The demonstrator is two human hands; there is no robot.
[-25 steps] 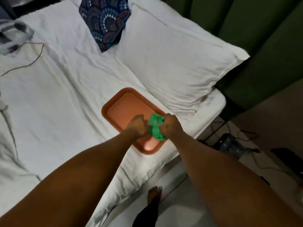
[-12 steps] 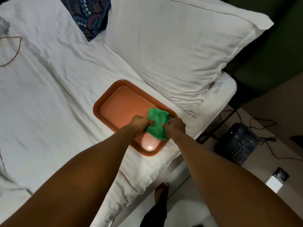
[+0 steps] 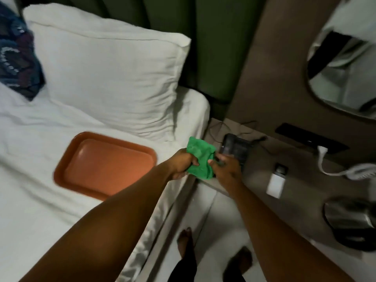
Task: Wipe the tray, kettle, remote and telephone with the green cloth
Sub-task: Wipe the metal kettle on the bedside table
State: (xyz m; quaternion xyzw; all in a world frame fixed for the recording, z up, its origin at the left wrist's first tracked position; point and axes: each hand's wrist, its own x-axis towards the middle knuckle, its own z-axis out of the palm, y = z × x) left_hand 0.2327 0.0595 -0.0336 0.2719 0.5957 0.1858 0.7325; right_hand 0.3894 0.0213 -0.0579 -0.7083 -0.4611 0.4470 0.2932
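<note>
Both of my hands grip the bunched green cloth (image 3: 200,157), held in the air over the gap between the bed edge and the bedside table. My left hand (image 3: 183,162) clutches its left side, my right hand (image 3: 225,167) its right side. The orange tray (image 3: 67,169) lies on the white bed sheet to the left, apart from the cloth. A dark telephone (image 3: 237,148) sits on the bedside table just beyond my right hand. A steel kettle (image 3: 352,218) stands at the table's right edge, blurred. I cannot pick out the remote with certainty.
A large white pillow (image 3: 109,78) lies behind the tray, a patterned cushion (image 3: 16,62) at far left. On the brown table (image 3: 264,169) are a small white box (image 3: 275,184), a white cord (image 3: 325,165) and cables. A mirror (image 3: 345,58) hangs above. My bare feet (image 3: 186,241) are on the floor.
My view has swung right. Both hands have carried the cloth off the tray and to the right, past the bed edge toward the telephone. The kettle and mirror have come into view.
</note>
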